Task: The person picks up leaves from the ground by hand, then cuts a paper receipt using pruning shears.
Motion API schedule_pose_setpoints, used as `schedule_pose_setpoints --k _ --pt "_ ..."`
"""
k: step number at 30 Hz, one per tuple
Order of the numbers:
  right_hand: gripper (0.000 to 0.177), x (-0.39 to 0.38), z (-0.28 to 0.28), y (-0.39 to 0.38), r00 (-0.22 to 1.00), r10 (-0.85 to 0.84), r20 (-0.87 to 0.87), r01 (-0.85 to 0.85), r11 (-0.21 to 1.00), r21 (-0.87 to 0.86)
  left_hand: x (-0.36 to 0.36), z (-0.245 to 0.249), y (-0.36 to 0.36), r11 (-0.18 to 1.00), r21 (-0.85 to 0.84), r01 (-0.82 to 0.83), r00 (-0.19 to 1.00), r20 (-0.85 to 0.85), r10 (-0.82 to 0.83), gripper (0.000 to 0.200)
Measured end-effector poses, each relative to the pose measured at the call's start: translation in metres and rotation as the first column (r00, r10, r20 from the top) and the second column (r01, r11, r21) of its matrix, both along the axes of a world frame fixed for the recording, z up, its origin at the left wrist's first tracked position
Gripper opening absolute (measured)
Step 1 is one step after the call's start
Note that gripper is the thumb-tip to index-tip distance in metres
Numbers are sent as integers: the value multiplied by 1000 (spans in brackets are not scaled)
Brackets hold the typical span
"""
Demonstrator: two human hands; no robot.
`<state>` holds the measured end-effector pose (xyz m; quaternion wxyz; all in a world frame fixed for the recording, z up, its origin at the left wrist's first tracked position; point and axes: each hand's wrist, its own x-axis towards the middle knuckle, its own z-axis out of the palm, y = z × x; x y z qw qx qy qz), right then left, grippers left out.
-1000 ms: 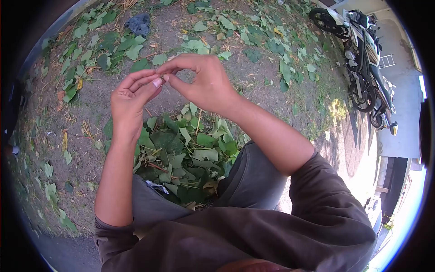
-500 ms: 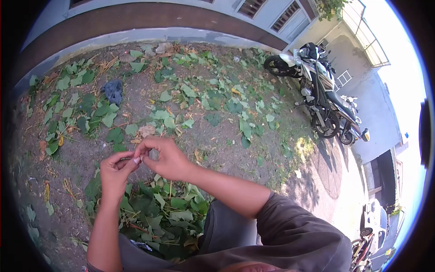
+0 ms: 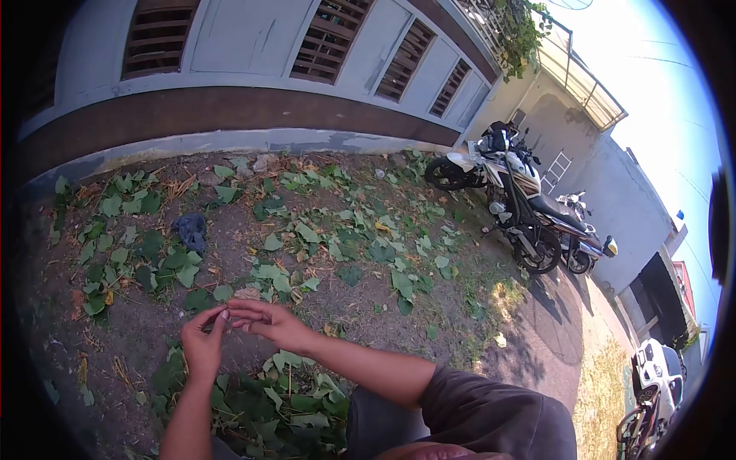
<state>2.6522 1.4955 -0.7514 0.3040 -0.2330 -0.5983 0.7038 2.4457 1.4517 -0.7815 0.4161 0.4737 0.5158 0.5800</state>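
My left hand (image 3: 205,337) is raised above the ground, its thumb and index finger pinched together; anything between them is too small to make out. Touching it from the right is my right hand (image 3: 264,322), with its fingers drawn together at the left hand's fingertips. Whether the right hand holds something cannot be made out. Below both hands, by my legs, lies a heap of green leaves (image 3: 295,402). A dark crumpled plastic bag (image 3: 190,231) sits on the soil beyond the hands.
Leaves (image 3: 307,232) are scattered over the soil up to a wall (image 3: 253,107) with slatted vents. Motorcycles (image 3: 529,203) stand at the right, near a leaning ladder (image 3: 556,170). A white car (image 3: 658,368) is at the far right.
The view has tilted upward, showing more wall and sky. Both hands now appear lower in the frame. The right hand's fingers are straighter and still meet the left hand's fingertips.
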Motion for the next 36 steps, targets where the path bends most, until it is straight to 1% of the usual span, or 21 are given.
schedule_pose_setpoints --k 1,2,3,4,5,6,7,9,12,14,16,18,19,21,23,25,27,29,31,33,36 --pt "60 1 3 1 1000 -1 -3 1 1000 5 1 5 -2 991 133 -33 984 -170 56 20" --pt "58 4 7 1 999 -13 -29 9 991 -136 1 9 -4 963 267 -45 936 -326 134 19" --pt "56 4 8 1 998 -30 -57 13 961 -277 2 13 -7 963 267 -46 934 -331 136 19" --pt "56 4 6 2 998 -29 -63 10 961 -275 4 18 -9 976 206 -64 938 -321 129 18" --pt "51 4 5 4 998 -46 -51 31 967 -253 6 21 -10 986 145 -81 944 -307 123 16" --pt "47 5 3 6 997 -64 -41 53 971 -233 7 23 -11 986 146 -81 942 -312 123 16" --pt "47 4 -1 7 997 -64 -45 52 971 -234 7 24 -11 988 134 -81 951 -286 117 15" --pt "40 4 -6 9 987 -143 71 154 971 -185 7 23 -11 989 120 -81 959 -260 110 14" --pt "36 7 -11 11 986 -139 88 151 978 -145 6 21 -11 997 74 -36 982 -180 49 14" --pt "32 5 -14 13 980 -167 110 170 985 -18 4 24 -12 997 68 -30 993 -115 37 14" --pt "28 2 -17 15 968 -192 161 191 981 18 -2 18 -10 996 86 27 987 -162 -12 17" --pt "28 -1 -18 15 963 -191 192 184 981 56 -7 10 -6 996 75 37 985 -174 -24 21" --pt "27 -3 -21 16 958 -209 196 197 977 79 -9 6 -3 991 108 83 980 -191 -61 22" --pt "26 -3 -30 24 949 -171 265 139 981 134 -13 8 -6 996 25 84 956 -283 -73 22" --pt "25 -4 -49 34 938 -150 312 104 981 161 -23 -25 7 993 62 98 928 -365 -69 22" --pt "25 -5 -55 35 878 -184 442 62 959 275 -31 -48 11 994 53 101 911 -405 -71 24" --pt "24 -3 -81 40 867 -162 472 18 956 294 -34 -53 6 998 -16 67 894 -443 -67 25" --pt "24 -7 -84 47 853 -143 501 -25 949 313 -37 -71 4 999 10 51 887 -461 -41 25" --pt "24 -6 -80 39 783 -135 607 -16 972 236 -39 -64 3 999 22 48 879 -475 -31 24" --pt "24 -2 -95 50 778 -134 613 -40 964 261 -36 -56 -5 992 -130 5 901 -429 -61 22" --pt "28 6 -114 64 739 -126 661 -100 951 293 -35 -60 2 997 -57 43 910 -411 -63 22"
